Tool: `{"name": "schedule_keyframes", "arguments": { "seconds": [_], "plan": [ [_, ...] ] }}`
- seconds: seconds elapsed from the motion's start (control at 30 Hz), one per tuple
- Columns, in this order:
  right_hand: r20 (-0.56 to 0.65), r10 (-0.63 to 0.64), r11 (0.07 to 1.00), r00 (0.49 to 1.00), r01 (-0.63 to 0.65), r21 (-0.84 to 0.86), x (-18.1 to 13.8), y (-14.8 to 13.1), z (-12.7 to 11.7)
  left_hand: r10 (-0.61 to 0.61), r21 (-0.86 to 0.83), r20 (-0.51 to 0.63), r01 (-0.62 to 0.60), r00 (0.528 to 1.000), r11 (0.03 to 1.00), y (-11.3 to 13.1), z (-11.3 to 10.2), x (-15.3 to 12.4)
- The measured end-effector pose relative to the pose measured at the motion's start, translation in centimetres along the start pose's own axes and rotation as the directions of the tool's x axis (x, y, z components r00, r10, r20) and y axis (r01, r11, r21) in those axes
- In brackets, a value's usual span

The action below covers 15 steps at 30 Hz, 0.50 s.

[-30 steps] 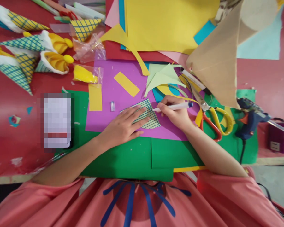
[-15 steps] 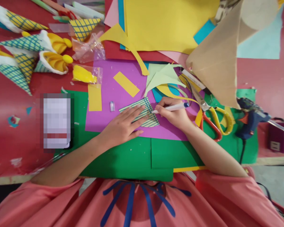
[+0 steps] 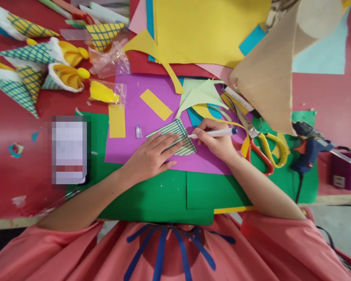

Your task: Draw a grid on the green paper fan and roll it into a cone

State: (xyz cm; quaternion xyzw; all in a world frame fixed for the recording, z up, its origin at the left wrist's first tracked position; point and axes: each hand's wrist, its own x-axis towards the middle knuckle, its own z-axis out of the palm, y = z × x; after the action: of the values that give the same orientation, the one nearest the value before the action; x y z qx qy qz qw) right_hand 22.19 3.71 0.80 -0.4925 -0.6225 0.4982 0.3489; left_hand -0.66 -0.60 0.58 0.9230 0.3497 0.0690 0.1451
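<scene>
My left hand (image 3: 156, 154) lies flat, fingers stretched, on a pale green paper piece (image 3: 185, 141) shaped like a fan wedge. Dark lines run along this piece, and some cross them near its right edge. Closed around a white marker (image 3: 219, 133) with a dark blue end, my right hand (image 3: 218, 142) holds the tip at the crossed lines. Under the paper lies a purple sheet (image 3: 125, 150), on top of a green sheet (image 3: 152, 191). A small clear-and-white object (image 3: 138, 131) and a yellow strip (image 3: 156, 104) rest left of and above the paper.
Scissors (image 3: 266, 150) and a glue gun (image 3: 308, 154) lie at the right, below a large brown cone (image 3: 266, 74). Paper scraps (image 3: 203, 95) sit above my right hand. Finished-looking paper cones (image 3: 26, 53) are at the upper left, above a phone (image 3: 70, 150).
The marker has shifted slightly, and one more dark cross line shows near the right part of the green paper. My left hand stays on the paper.
</scene>
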Motion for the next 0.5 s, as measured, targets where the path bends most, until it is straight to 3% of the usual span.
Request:
{"name": "schedule_keyframes", "arguments": {
  "seconds": [0.5],
  "plan": [
    [0.086, -0.021, 0.997, 0.996, 0.027, -0.068, 0.28, -0.17, 0.01, 0.013, 0.013, 0.015, -0.013, 1.000, 1.000, 0.03, -0.15, 0.09]
  ]
}}
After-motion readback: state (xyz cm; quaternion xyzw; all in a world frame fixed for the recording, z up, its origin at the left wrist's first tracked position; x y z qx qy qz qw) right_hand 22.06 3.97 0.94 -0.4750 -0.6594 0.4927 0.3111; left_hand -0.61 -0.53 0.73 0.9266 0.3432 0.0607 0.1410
